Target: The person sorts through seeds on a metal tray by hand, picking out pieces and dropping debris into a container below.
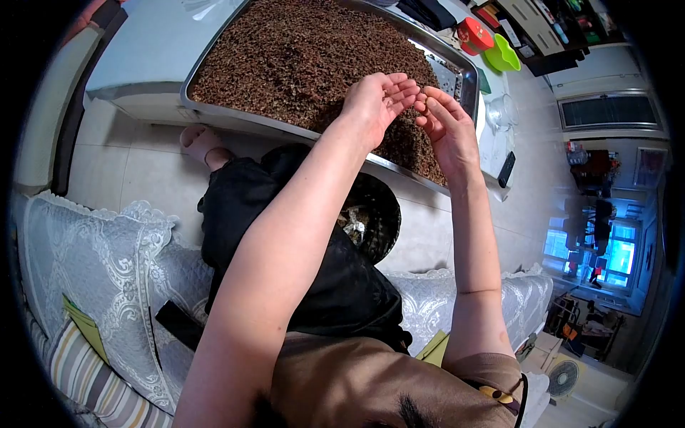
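A large metal tray (471, 84) holds a broad heap of small, dark reddish-brown dried pieces (300, 57). Over the right part of the heap, my left hand (378, 103) is palm up with its fingers extended and slightly curled. Close beside its fingertips, my right hand (448, 125) has thumb and fingers pinched together. Whatever sits in that pinch is too small to make out. Bare metal shows at the tray's right end.
A black bin (378, 221) with scraps inside stands on the floor below the tray. Red and lime-green containers (502, 53) sit beyond the tray's far right corner. To the right lie a clear glass bowl (501, 110) and a black remote (506, 170). Lace-covered seating (100, 257) is behind.
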Action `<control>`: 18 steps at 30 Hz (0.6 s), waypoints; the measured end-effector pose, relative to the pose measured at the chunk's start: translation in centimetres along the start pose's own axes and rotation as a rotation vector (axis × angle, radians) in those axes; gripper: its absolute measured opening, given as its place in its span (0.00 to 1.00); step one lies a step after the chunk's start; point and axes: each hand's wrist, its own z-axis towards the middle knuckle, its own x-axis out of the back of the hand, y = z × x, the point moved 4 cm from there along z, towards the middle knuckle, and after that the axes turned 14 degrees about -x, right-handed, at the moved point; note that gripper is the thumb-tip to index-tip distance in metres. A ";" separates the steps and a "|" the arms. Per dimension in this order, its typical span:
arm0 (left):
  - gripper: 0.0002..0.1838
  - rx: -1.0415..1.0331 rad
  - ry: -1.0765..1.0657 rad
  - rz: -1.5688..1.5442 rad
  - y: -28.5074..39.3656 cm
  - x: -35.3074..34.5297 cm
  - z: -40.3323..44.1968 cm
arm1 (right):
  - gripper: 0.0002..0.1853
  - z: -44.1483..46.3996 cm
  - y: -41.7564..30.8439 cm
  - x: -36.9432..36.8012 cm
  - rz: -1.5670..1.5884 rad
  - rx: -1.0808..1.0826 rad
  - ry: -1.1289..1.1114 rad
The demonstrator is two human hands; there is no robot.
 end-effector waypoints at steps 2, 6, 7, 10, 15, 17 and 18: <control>0.22 0.008 -0.024 -0.087 0.3 -0.3 0.0 | 0.12 -0.5 -0.2 -0.2 0.012 0.003 -0.002; 0.26 0.002 -0.066 -0.198 0.6 -0.6 -0.1 | 0.11 -2.9 -0.8 -0.5 -0.111 -0.032 -0.088; 0.27 0.002 -0.072 -0.206 0.6 -0.6 -0.2 | 0.10 -3.8 -0.8 -0.4 -0.209 -0.062 -0.126; 0.28 0.004 -0.086 -0.220 0.5 -0.7 -0.2 | 0.08 -6.8 -0.7 -0.6 -0.657 -0.154 -0.264; 0.29 0.010 -0.098 -0.183 0.2 -1.1 -0.5 | 0.07 -9.0 -0.4 -0.3 -1.289 0.024 -0.362; 0.29 0.030 -0.124 -0.165 0.1 -1.1 -0.5 | 0.07 -8.2 -0.5 0.3 -1.026 0.029 -0.143; 0.29 0.040 -0.137 -0.156 0.0 -1.1 -0.6 | 0.09 -7.7 -0.9 -0.1 -1.014 0.109 -0.032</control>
